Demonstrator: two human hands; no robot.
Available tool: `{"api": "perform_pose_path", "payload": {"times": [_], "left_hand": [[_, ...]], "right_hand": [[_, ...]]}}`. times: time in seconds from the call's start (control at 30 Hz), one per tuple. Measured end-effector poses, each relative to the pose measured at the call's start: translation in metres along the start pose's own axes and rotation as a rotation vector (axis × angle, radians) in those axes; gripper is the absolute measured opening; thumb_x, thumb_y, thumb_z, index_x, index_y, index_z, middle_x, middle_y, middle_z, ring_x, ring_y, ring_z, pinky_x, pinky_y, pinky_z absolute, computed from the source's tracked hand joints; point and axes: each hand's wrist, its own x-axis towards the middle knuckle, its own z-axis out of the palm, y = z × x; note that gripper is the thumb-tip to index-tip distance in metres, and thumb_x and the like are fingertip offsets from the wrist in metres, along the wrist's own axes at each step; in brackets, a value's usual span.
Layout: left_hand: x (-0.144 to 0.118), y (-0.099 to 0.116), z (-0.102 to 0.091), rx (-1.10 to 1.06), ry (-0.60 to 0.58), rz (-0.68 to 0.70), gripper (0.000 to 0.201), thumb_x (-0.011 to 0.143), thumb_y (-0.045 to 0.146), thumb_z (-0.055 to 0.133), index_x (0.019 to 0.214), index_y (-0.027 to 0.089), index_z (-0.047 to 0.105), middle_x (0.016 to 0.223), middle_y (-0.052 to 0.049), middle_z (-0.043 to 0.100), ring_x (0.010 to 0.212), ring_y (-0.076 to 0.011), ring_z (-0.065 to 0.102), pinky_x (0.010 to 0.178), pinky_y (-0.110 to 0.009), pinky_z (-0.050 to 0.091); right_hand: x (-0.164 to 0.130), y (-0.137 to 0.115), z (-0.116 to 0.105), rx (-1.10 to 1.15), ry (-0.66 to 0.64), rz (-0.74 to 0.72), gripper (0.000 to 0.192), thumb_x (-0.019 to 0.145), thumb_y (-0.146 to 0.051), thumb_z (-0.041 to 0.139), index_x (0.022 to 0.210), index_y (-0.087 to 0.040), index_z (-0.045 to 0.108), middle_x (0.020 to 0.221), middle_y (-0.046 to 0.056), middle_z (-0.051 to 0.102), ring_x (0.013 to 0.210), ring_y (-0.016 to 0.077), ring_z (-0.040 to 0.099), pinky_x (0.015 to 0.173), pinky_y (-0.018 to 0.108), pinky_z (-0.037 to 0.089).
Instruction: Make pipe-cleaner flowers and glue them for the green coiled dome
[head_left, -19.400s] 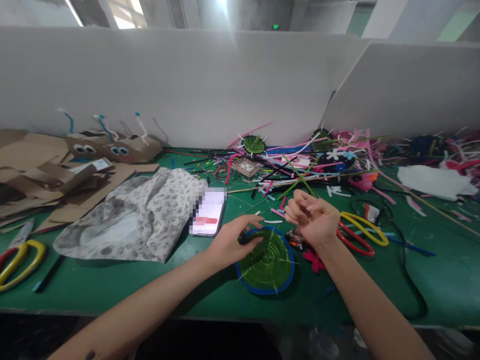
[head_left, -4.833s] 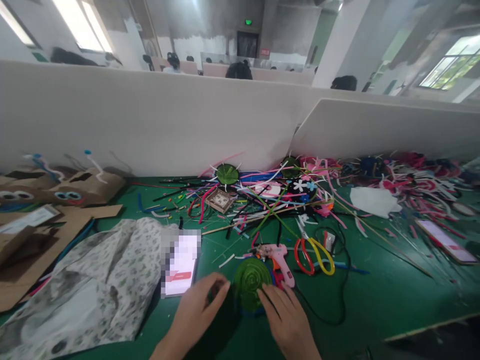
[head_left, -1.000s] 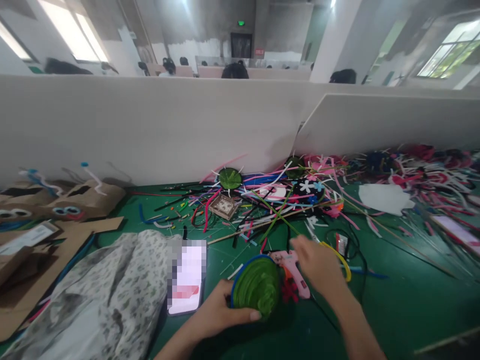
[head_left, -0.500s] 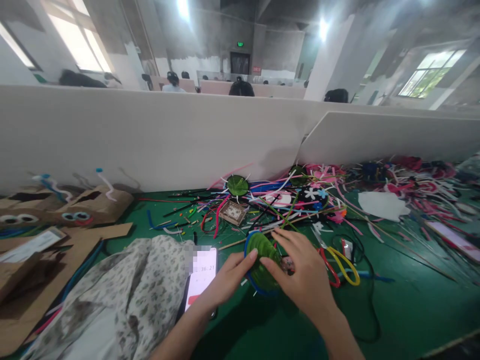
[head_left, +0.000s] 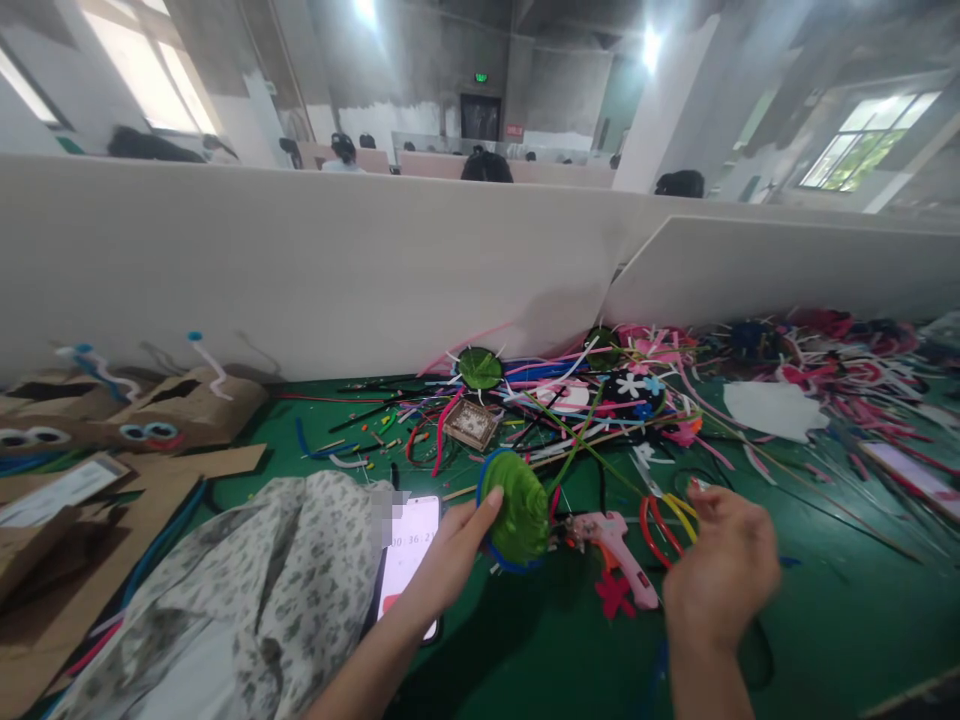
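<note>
My left hand [head_left: 461,535] grips a green coiled, dome-shaped piece [head_left: 517,505] with a blue rim, thumb on its face. It is tilted on edge above the table. My right hand [head_left: 720,560] is apart from it, to the right, fingers curled and tips pinched; what they hold, if anything, is too small to make out. Scissors with red and yellow handles [head_left: 660,532] lie just left of the right hand, partly hidden by it. Between my hands lies a pink glue gun [head_left: 619,545], its nozzle near the green piece. A red flower-shaped cutout [head_left: 615,595] lies below the gun.
A phone [head_left: 411,550] and patterned cloth [head_left: 292,570] lie left of my hands. Cardboard boxes with googly eyes [head_left: 184,410] stand farther left. Pipe cleaners, sticks and a small framed piece [head_left: 470,424] clutter the table's back, before a white partition [head_left: 337,270].
My right hand has let go of the green piece and moved right to beside the scissors, uncovering the glue gun and red cutout. My left hand still holds the piece, shifted slightly left.
</note>
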Motion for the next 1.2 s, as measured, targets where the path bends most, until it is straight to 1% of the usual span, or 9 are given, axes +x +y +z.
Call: {"api": "perform_pose_path", "payload": {"times": [0.07, 0.17, 0.23, 0.3, 0.57, 0.7, 0.77, 1.03, 1.2], "left_hand": [[0.002, 0.001, -0.002, -0.045, -0.008, -0.013, 0.056, 0.08, 0.068, 0.053, 0.068, 0.015, 0.067, 0.067, -0.003, 0.062, 0.068, -0.0177, 0.052, 0.063, -0.027, 0.043], [0.0, 0.003, -0.001, -0.096, -0.076, -0.04, 0.058, 0.082, 0.068, 0.051, 0.076, 0.014, 0.072, 0.074, -0.006, 0.068, 0.07, -0.0192, 0.058, 0.067, -0.028, 0.047], [-0.002, 0.003, 0.002, -0.103, -0.089, -0.037, 0.058, 0.082, 0.067, 0.052, 0.08, 0.013, 0.073, 0.076, -0.006, 0.07, 0.071, -0.0195, 0.06, 0.067, -0.028, 0.048], [-0.005, 0.003, 0.006, -0.111, -0.081, -0.025, 0.057, 0.082, 0.065, 0.053, 0.082, 0.012, 0.073, 0.077, -0.007, 0.071, 0.072, -0.0199, 0.062, 0.067, -0.028, 0.05], [0.005, 0.0, 0.006, -0.408, -0.022, -0.104, 0.041, 0.087, 0.048, 0.058, 0.092, 0.01, 0.073, 0.087, -0.01, 0.076, 0.078, -0.0224, 0.07, 0.067, -0.029, 0.055], [0.014, 0.01, -0.004, -0.753, 0.213, -0.191, 0.022, 0.082, 0.029, 0.063, 0.091, 0.012, 0.072, 0.086, -0.008, 0.077, 0.086, -0.0231, 0.072, 0.08, -0.031, 0.056], [0.015, 0.016, -0.007, -0.833, 0.235, -0.204, 0.018, 0.079, 0.027, 0.064, 0.087, 0.013, 0.072, 0.081, -0.007, 0.077, 0.086, -0.0236, 0.073, 0.083, -0.032, 0.056], [0.005, 0.017, 0.003, -0.879, 0.175, -0.291, 0.014, 0.076, 0.022, 0.062, 0.077, 0.012, 0.072, 0.075, -0.007, 0.077, 0.089, -0.0273, 0.073, 0.086, -0.036, 0.057], [0.001, 0.007, 0.006, -0.787, 0.054, -0.347, 0.022, 0.074, 0.018, 0.067, 0.092, 0.008, 0.073, 0.085, -0.012, 0.078, 0.091, -0.0296, 0.073, 0.087, -0.039, 0.057]], "right_hand": [[0.008, 0.0, -0.005, 0.007, -0.007, -0.054, 0.026, 0.092, -0.031, 0.045, 0.069, -0.021, 0.049, 0.078, 0.001, 0.055, 0.083, 0.0186, 0.056, 0.091, 0.042, 0.041], [-0.009, -0.012, 0.002, -0.178, -0.457, -0.282, 0.01, 0.088, -0.029, 0.057, 0.085, -0.022, 0.063, 0.102, 0.008, 0.063, 0.101, 0.024, 0.057, 0.095, 0.046, 0.04], [-0.031, -0.021, 0.015, -0.242, -0.767, -0.436, 0.024, 0.083, -0.031, 0.066, 0.107, -0.026, 0.065, 0.121, 0.009, 0.061, 0.116, 0.0284, 0.052, 0.1, 0.052, 0.038], [-0.053, -0.025, 0.028, -0.234, -0.905, -0.492, 0.019, 0.084, -0.028, 0.066, 0.103, -0.029, 0.067, 0.13, 0.007, 0.058, 0.125, 0.0286, 0.048, 0.104, 0.055, 0.035], [-0.057, 0.004, 0.018, -0.11, -0.605, -0.27, 0.007, 0.088, -0.025, 0.059, 0.082, -0.024, 0.062, 0.107, 0.004, 0.068, 0.116, 0.0233, 0.055, 0.106, 0.052, 0.032], [-0.023, 0.019, 0.0, -0.118, -0.229, 0.064, 0.039, 0.094, -0.041, 0.044, 0.062, -0.021, 0.047, 0.094, 0.008, 0.068, 0.095, 0.0221, 0.061, 0.085, 0.038, 0.043], [-0.013, 0.021, -0.005, -0.12, -0.207, 0.107, 0.046, 0.096, -0.045, 0.04, 0.055, -0.021, 0.041, 0.077, 0.006, 0.066, 0.08, 0.0195, 0.061, 0.078, 0.034, 0.044], [-0.028, 0.001, 0.008, -0.306, -1.012, 0.04, 0.031, 0.093, -0.05, 0.044, 0.089, -0.022, 0.053, 0.061, -0.005, 0.052, 0.052, 0.0124, 0.049, 0.051, 0.024, 0.033], [-0.035, 0.001, 0.023, -0.296, -1.168, 0.047, 0.04, 0.095, -0.048, 0.04, 0.066, -0.022, 0.036, 0.053, -0.007, 0.034, 0.049, 0.0093, 0.034, 0.049, 0.024, 0.022]]}}
